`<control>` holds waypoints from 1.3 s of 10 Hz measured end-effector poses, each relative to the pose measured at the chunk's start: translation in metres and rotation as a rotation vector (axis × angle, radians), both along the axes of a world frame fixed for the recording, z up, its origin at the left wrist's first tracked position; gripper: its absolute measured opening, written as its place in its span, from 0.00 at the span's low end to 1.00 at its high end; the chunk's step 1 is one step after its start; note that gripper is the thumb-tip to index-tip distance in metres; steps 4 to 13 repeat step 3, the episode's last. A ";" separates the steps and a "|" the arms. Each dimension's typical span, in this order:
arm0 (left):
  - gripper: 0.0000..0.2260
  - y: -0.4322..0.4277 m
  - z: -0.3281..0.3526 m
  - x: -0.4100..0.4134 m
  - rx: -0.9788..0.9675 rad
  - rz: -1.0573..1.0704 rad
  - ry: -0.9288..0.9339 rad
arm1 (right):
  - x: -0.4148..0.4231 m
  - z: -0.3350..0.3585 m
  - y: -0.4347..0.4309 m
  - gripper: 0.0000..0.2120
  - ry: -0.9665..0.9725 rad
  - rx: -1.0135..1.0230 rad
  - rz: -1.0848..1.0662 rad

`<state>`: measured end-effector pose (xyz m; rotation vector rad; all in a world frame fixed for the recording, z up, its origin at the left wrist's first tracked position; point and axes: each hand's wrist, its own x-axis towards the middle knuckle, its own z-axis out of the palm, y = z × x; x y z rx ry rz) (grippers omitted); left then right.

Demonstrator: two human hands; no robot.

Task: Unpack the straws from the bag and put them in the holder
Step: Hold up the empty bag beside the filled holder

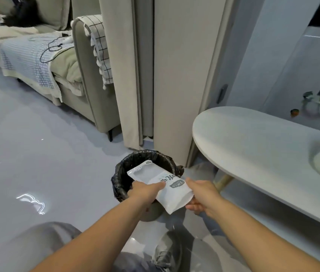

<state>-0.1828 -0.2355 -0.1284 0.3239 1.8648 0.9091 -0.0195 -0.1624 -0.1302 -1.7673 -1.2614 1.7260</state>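
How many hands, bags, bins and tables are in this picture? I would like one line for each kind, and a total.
Hands: 2, the left hand and the right hand, both gripping the bag
Bags: 1, the white bag
Bins: 1, the black-lined bin
Tables: 1, the white table
Total: 5

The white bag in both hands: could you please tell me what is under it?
A black-lined bin stands below it; the bag hides much of the bin's inside.
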 end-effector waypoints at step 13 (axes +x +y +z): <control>0.21 0.022 0.010 0.020 0.218 -0.121 0.255 | 0.017 -0.008 0.005 0.26 0.092 0.033 0.037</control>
